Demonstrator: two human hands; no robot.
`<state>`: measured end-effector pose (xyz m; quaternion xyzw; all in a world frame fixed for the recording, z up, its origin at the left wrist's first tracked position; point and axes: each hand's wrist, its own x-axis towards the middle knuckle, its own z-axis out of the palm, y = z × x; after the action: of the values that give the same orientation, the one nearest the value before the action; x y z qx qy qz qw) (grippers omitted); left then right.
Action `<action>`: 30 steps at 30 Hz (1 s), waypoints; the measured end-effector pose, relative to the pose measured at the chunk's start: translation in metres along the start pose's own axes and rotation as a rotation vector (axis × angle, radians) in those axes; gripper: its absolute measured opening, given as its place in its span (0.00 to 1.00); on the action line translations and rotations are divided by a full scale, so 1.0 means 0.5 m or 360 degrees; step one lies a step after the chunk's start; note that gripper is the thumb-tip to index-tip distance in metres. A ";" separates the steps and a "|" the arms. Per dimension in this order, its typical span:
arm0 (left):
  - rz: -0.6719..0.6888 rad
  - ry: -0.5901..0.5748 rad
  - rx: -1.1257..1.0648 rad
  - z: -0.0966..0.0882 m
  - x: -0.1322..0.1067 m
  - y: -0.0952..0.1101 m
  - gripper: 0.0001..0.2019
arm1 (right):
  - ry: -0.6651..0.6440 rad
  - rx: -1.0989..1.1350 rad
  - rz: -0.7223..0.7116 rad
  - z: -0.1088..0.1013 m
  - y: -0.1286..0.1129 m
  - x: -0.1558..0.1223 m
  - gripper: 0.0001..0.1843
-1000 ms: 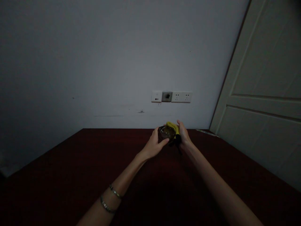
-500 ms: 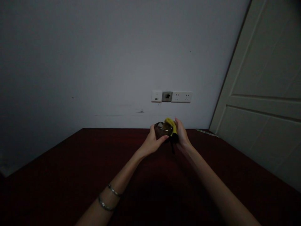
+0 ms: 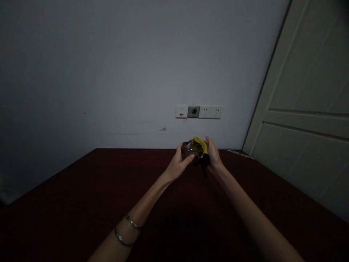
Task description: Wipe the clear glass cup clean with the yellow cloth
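Note:
My left hand (image 3: 177, 166) is closed around a small dark-rimmed glassy thing (image 3: 192, 148), which looks like a pair of glasses, with the thumb on its near edge. My right hand (image 3: 214, 158) presses a yellow cloth (image 3: 201, 143) against the right side of that thing, fingers closed on the cloth. A dark thin part (image 3: 204, 168) hangs down below the hands. Both hands are held just above the far part of the dark red table (image 3: 81, 203). Two bracelets (image 3: 125, 230) sit on my left forearm.
A grey wall stands behind the table, with a row of white sockets and a switch (image 3: 199, 112) just above the hands. A pale panelled door (image 3: 308, 109) fills the right side. A thin light strip (image 3: 240, 154) lies at the table's far right edge.
Both hands with the glassy thing and cloth shifted slightly left half a second ago and are now back to the right. The cloth has moved a little over the thing's surface.

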<state>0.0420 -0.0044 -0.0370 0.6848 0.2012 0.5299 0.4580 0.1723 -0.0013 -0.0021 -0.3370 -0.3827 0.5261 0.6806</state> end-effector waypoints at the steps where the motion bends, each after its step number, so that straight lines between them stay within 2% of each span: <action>1: 0.0005 -0.0019 -0.0051 0.001 0.001 -0.005 0.31 | -0.0034 0.0003 0.0042 -0.003 -0.003 0.003 0.17; 3: -0.0003 0.0003 -0.0089 0.001 0.003 -0.015 0.34 | -0.0102 0.0003 0.0120 -0.006 -0.007 0.005 0.18; 6: -0.0033 0.0096 0.0047 -0.006 0.005 -0.026 0.37 | -0.0143 0.0000 0.0173 -0.006 -0.007 0.003 0.19; 10: -0.0008 0.0189 0.0237 -0.013 0.005 -0.032 0.37 | -0.0102 -0.0003 0.0041 0.001 0.000 -0.004 0.17; 13: 0.0030 0.0340 0.0305 -0.009 0.006 -0.032 0.39 | -0.0085 0.0012 -0.0078 0.013 0.006 -0.014 0.16; 17: 0.0037 0.0459 0.0340 -0.004 0.009 -0.024 0.41 | -0.0049 0.0051 -0.0060 0.029 0.011 -0.025 0.15; 20: 0.0020 0.0398 0.0335 -0.006 0.007 -0.014 0.44 | -0.0016 0.0069 -0.0047 0.027 0.013 -0.023 0.15; 22: -0.0005 0.0226 0.0266 -0.008 0.004 -0.008 0.46 | -0.0013 0.0064 -0.0037 0.018 0.011 -0.017 0.15; 24: -0.0015 0.0026 0.0162 -0.009 0.001 -0.006 0.42 | -0.0025 0.0037 0.0021 0.007 0.007 -0.009 0.15; 26: 0.0022 -0.0091 0.0066 -0.008 0.001 -0.010 0.35 | -0.0034 0.0001 0.0099 -0.002 0.003 -0.002 0.16; 28: 0.0077 -0.0060 0.0017 -0.007 0.002 -0.020 0.33 | -0.0050 -0.0014 0.0140 -0.007 0.000 0.004 0.17; 30: 0.0098 0.0080 0.0027 -0.005 0.004 -0.032 0.34 | -0.0035 -0.0006 0.0128 -0.007 0.002 0.007 0.17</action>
<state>0.0438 0.0062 -0.0492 0.6811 0.1960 0.5590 0.4304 0.1752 0.0021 -0.0042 -0.3475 -0.3774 0.5560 0.6540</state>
